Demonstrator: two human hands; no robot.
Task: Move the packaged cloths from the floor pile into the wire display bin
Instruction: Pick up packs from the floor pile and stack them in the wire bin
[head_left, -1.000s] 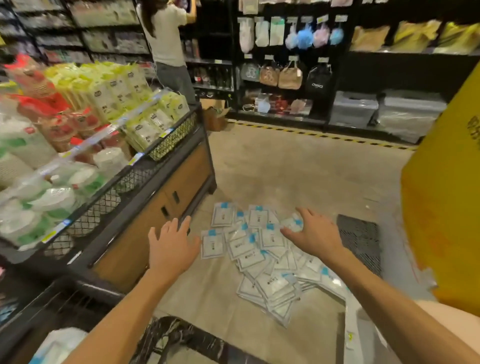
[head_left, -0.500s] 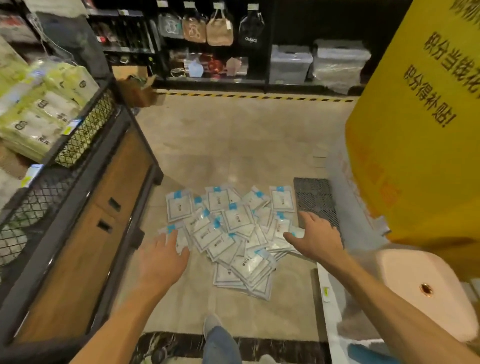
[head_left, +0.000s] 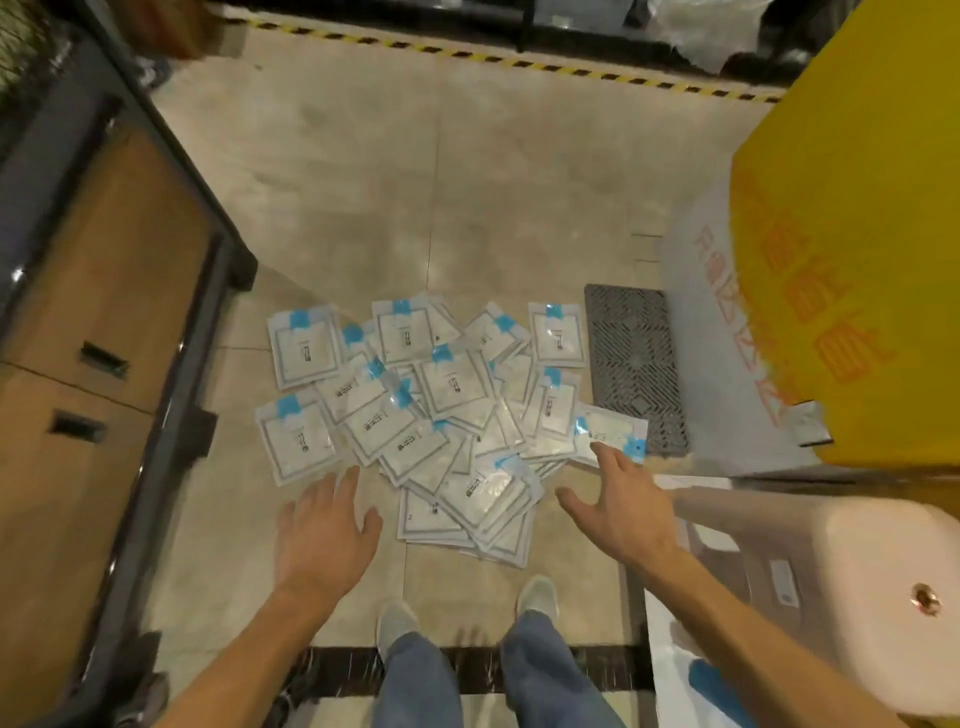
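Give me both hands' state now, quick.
Left hand: open, holding nothing, above the floor.
Right hand: open, fingertips at a packet; contact unclear.

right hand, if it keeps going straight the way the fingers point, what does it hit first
Most likely the packaged cloth at the pile's right edge: the right hand is open, fingertips at its near edge. Contact can't be judged from this head view. The grey floor grate lies beyond.

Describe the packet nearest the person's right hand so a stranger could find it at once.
Start at the big yellow sign on the right, then drop to the dark floor grate beside it. At the grate's near corner lies one packaged cloth, just beyond the fingertips of the right hand. Unlike the heaped pile, it lies turned sideways at the pile's right edge, overlapping the grate.
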